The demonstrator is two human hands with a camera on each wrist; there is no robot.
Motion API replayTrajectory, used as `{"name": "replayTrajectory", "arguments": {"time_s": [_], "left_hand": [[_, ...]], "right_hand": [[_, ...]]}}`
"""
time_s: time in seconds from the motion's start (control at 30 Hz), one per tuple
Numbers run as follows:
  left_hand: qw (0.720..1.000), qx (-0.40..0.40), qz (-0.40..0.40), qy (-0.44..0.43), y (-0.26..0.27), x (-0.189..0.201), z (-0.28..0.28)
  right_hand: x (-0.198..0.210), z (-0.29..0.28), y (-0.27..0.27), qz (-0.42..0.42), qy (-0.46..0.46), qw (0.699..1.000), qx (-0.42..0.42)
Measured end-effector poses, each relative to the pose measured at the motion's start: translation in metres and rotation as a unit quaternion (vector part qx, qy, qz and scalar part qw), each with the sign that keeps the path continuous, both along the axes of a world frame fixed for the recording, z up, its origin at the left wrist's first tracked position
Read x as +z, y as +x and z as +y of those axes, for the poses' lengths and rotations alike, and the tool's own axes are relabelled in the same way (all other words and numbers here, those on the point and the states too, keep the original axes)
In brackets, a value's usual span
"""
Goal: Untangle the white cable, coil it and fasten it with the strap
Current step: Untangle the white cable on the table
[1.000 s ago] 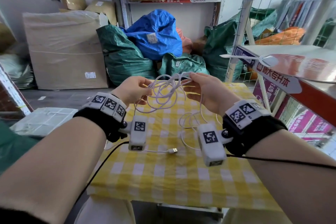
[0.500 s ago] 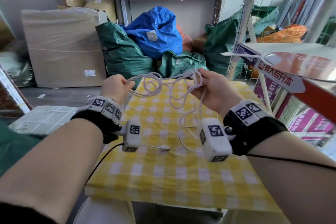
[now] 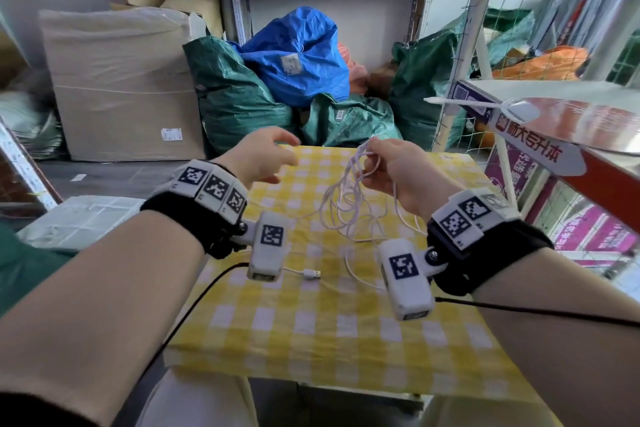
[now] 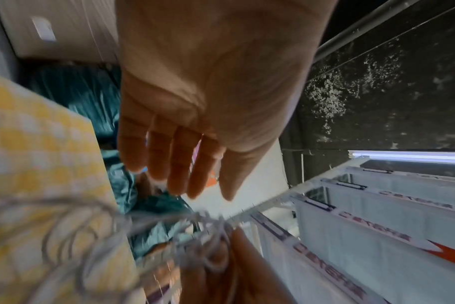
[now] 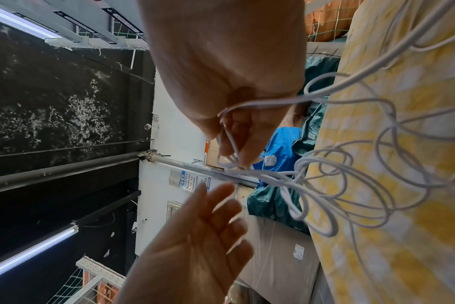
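Note:
The white cable (image 3: 349, 204) hangs in several tangled loops from my right hand (image 3: 388, 163), which pinches a bunch of strands above the yellow checked table (image 3: 311, 329). In the right wrist view the pinch on the cable (image 5: 322, 185) is plain under my right hand (image 5: 237, 139). My left hand (image 3: 266, 156) floats a short way left of the cable with fingers straight and apart, holding nothing; the left wrist view shows my left hand (image 4: 185, 168) empty above the blurred cable (image 4: 96, 230). The cable's USB plug (image 3: 310, 274) lies on the cloth. I see no strap.
Green sacks (image 3: 239, 97) and a blue sack (image 3: 294, 55) pile up beyond the table's far edge. A big wrapped carton (image 3: 117, 80) stands at left. A wire-mesh shelf unit (image 3: 568, 121) with a red and white counter crowds the right side.
My left hand has let go of the cable and opened. The loops that were stretched between both hands now dangle from the right hand alone.

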State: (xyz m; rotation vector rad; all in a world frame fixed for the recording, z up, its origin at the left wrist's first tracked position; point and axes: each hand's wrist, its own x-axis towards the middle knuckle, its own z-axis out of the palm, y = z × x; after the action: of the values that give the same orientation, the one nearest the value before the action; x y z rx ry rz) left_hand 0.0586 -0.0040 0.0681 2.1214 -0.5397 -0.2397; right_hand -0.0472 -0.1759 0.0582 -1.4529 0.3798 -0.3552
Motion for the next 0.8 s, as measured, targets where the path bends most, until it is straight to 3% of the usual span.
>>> {"name": "replayTrajectory", "arguments": {"time_s": [0.13,0.23,0.4,0.57,0.8], "left_hand": [[0.990,-0.136,0.029,0.003,-0.028,0.005,-0.024],[0.987,-0.162,0.004,0.018,-0.029,-0.001,-0.030],[0.993,-0.065,-0.095,0.031,-0.015,-0.012,-0.020],[0.991,-0.090,-0.036,0.097,-0.008,-0.031,-0.014],[0.997,-0.066,0.002,0.038,-0.008,-0.040,-0.014]], "right_hand": [[-0.002,0.010,0.002,-0.023,0.001,0.999,0.038],[0.000,0.011,0.001,-0.045,0.008,0.998,0.032],[0.008,0.000,-0.005,-0.074,0.063,0.995,-0.003],[0.010,0.000,-0.008,-0.080,0.104,0.991,-0.007],[0.009,-0.003,-0.009,-0.110,0.220,0.967,0.070]]}}
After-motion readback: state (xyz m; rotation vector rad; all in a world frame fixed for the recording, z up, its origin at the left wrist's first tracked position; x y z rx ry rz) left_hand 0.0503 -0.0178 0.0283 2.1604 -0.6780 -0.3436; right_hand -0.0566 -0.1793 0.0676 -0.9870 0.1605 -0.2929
